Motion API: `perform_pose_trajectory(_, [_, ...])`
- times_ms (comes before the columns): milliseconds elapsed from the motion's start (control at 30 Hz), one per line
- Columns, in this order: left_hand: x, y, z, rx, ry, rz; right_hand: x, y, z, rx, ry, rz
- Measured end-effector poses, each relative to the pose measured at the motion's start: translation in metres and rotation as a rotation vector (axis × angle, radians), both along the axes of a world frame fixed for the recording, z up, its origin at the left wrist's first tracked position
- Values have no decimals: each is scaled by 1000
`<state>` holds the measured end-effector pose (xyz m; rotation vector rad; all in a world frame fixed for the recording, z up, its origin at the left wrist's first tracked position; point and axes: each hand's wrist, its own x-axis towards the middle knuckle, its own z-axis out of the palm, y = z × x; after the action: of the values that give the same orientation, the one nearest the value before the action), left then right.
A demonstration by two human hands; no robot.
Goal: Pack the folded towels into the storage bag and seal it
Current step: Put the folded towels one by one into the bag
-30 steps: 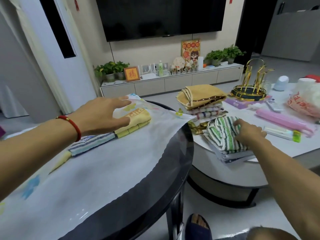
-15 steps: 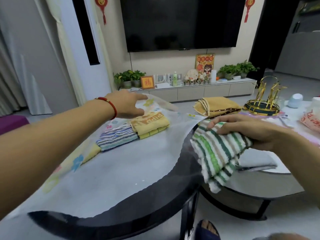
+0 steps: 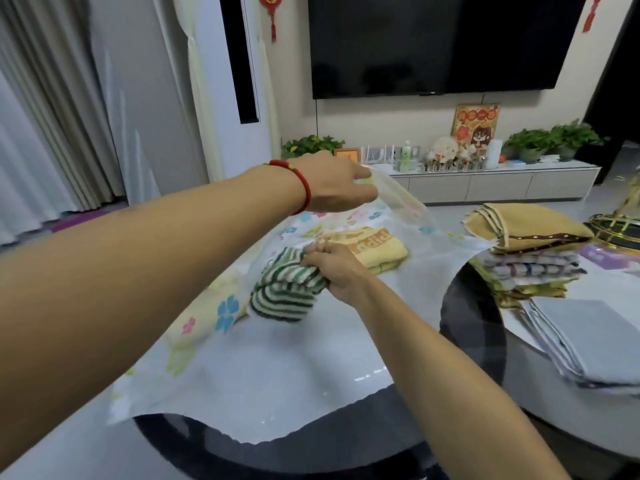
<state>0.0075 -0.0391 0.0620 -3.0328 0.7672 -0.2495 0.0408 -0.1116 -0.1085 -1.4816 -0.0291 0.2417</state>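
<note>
Soft, even indoor light is filling the room around me, dim rather than bright, and nothing is throwing a hard shadow. A small white glint is sitting on the glossy dark table [image 3: 474, 334], and the television [image 3: 440, 43] is showing faint grey reflections. My left forearm [image 3: 121, 271] is looming large and slightly soft close to the lens. Straight lines are bowing toward the edges, and the curtains [image 3: 41, 133] are leaning.

A dark television [image 3: 440, 43] hangs on the wall. Below it runs a low white cabinet [image 3: 498, 183] carrying potted plants [image 3: 554, 140], a cartoon picture [image 3: 476, 124] and small bottles. Left of the television stands a tall white air conditioner [image 3: 239, 81], with curtains [image 3: 41, 126] further left.
</note>
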Motion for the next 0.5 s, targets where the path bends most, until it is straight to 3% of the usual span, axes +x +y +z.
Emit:
perform_pose_trajectory(167, [5,10,9,-17,-25,-26,49,44,-23,547,-54,-243])
perform_pose_trajectory(300, [5,15,11,-46,-39,-41,61,63,-69,181,130,-140])
perform_pose_trajectory(500, [-5,19,-6,22,-9,4,45,36,-68,-220,-24,-172])
